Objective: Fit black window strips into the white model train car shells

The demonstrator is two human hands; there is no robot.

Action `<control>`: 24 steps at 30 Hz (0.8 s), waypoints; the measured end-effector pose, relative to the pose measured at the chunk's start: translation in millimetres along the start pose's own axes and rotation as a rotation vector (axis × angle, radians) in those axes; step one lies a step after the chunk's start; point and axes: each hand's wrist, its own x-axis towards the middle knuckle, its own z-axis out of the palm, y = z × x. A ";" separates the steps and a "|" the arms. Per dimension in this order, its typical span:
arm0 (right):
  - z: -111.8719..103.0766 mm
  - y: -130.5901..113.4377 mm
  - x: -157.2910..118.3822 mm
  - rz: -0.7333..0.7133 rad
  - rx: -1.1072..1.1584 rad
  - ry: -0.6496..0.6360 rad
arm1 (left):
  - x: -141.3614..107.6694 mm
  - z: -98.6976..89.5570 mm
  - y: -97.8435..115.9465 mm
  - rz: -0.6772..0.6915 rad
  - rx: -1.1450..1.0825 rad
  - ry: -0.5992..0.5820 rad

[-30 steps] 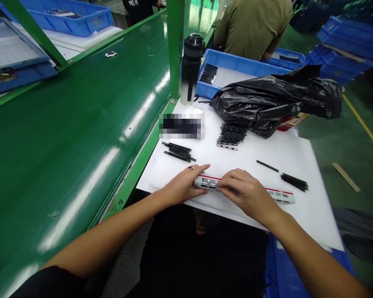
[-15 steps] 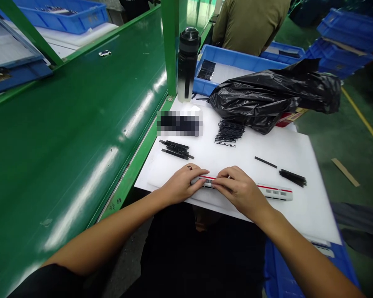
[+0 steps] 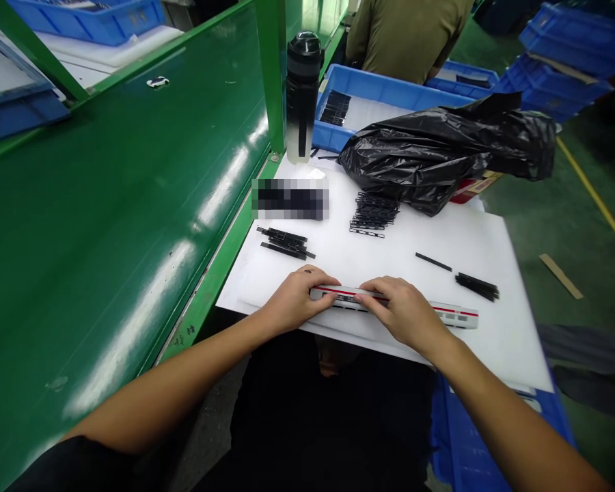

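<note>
A long white toy train car body (image 3: pixel 454 316) with a red stripe and small window openings lies on the white work board (image 3: pixel 410 239), close to its front edge. My left hand (image 3: pixel 298 295) is closed on its left end, thumb on the near side and fingers over the far side. Around its middle, my right hand (image 3: pixel 400 306) grips it with the thumb against the window side. Dark trim shows in the windows between my thumbs. Beyond my hands lie thin black strips (image 3: pixel 287 242), a pile of black window frames (image 3: pixel 374 212) and more black strips (image 3: pixel 476 287) at the right.
A black plastic bag (image 3: pixel 420 154) covers the back right of the board. Behind it stands a blue bin (image 3: pixel 389 85); a dark bottle (image 3: pixel 303 96) stands beside the green post (image 3: pixel 270 75). A green panel (image 3: pixel 107 205) runs along my left. Another person (image 3: pixel 410 37) sits beyond.
My right hand's fingers have shifted from a pinch at the windows to lying along the train car's far side, thumb on the near side. The whole view has shifted slightly.
</note>
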 end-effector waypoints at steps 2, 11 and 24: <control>3.8 2.1 -2.2 -0.070 -0.013 0.055 | 0.2 0.8 1.4 -0.017 0.002 0.009; 11.7 0.4 -16.1 -0.465 -0.240 0.234 | 2.7 2.8 2.9 -0.125 -0.021 0.021; 22.9 21.4 -29.4 -0.474 -0.162 0.291 | 0.6 1.4 3.9 -0.110 -0.008 0.008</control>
